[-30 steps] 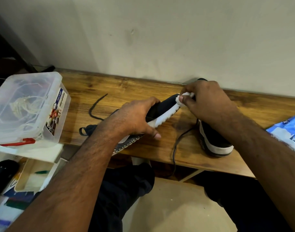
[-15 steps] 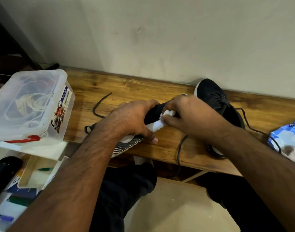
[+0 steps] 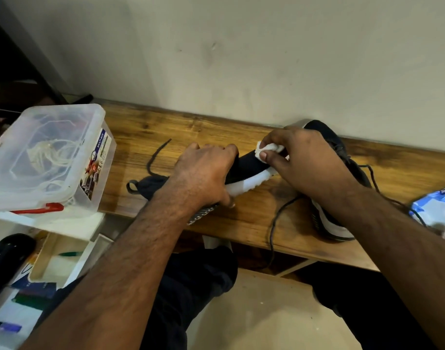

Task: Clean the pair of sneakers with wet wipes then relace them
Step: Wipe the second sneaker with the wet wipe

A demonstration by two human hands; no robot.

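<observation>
Your left hand grips the sneaker mid-frame, toe running upper right toward your right hand, which pinches the wipe.

Your left hand grips a dark sneaker with a white ribbed midsole, tilted sole-outward on the wooden shelf. Your right hand pinches a crumpled white wet wipe against its toe. The second dark sneaker, still laced, rests just behind.
</observation>
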